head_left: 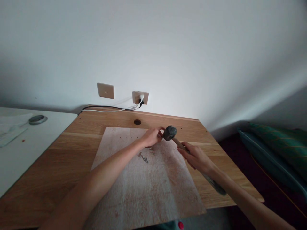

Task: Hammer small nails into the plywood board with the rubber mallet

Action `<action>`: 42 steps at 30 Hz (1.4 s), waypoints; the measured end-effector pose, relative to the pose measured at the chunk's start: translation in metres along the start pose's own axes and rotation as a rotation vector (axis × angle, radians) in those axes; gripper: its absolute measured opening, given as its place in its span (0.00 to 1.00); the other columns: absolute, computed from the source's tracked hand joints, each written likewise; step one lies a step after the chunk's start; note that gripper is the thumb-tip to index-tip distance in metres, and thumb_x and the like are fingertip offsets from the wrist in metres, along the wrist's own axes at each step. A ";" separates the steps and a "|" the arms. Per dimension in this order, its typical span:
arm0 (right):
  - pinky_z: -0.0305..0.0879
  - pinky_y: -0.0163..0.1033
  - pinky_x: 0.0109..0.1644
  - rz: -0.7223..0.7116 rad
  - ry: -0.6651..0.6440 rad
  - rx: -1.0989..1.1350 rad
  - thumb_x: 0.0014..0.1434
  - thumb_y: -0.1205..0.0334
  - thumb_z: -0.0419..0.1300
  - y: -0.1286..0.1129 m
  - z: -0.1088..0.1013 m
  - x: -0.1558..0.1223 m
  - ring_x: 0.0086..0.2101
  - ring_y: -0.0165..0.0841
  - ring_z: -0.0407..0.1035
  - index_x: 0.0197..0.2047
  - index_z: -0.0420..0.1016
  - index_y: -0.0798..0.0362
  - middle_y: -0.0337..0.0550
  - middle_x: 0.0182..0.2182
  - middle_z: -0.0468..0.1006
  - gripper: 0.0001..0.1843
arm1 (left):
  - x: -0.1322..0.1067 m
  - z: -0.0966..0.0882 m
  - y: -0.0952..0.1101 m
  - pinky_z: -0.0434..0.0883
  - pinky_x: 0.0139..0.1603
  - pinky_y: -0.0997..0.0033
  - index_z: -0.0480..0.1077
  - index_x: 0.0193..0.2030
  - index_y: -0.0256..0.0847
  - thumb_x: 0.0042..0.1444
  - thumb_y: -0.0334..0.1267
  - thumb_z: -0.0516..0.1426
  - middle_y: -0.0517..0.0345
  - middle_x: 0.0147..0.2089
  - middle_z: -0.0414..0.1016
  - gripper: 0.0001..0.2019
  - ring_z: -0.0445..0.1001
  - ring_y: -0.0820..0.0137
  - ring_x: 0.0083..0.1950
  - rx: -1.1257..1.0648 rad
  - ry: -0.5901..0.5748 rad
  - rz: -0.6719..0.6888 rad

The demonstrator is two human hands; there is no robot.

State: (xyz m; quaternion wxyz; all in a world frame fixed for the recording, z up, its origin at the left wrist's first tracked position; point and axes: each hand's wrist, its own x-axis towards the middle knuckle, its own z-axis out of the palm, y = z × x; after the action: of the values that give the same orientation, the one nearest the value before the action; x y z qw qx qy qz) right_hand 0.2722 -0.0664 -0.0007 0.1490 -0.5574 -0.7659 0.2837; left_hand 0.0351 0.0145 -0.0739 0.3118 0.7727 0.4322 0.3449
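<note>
My right hand (195,156) is wrapped round the wooden handle of a hammer (169,133), whose dark head hangs just above a pale plywood board (148,185). My left hand (152,136) rests on the board right beside the hammer head, fingers pinched together on something too small to make out. Several loose nails (144,157) lie on the board just below my left hand.
The board lies on a wooden desk (72,150) with a round cable hole (137,122) near its back edge. Wall sockets (140,97) with plugged cables sit behind. A white table (21,150) with a round object (37,119) stands left; a bed with green bedding (275,150) lies right.
</note>
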 end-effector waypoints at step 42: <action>0.57 0.39 0.27 -0.057 0.105 -0.164 0.68 0.46 0.49 0.002 0.003 0.004 0.21 0.37 0.69 0.42 0.71 0.48 0.38 0.22 0.73 0.17 | 0.001 0.002 -0.005 0.76 0.49 0.69 0.75 0.59 0.40 0.55 0.23 0.62 0.53 0.46 0.87 0.24 0.85 0.63 0.48 -0.015 -0.001 0.045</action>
State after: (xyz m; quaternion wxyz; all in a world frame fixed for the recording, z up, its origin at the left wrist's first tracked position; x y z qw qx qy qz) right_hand 0.2712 -0.0627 -0.0048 0.1509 -0.5597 -0.7933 0.1860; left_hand 0.0348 0.0168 -0.0784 0.3099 0.7799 0.4121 0.3548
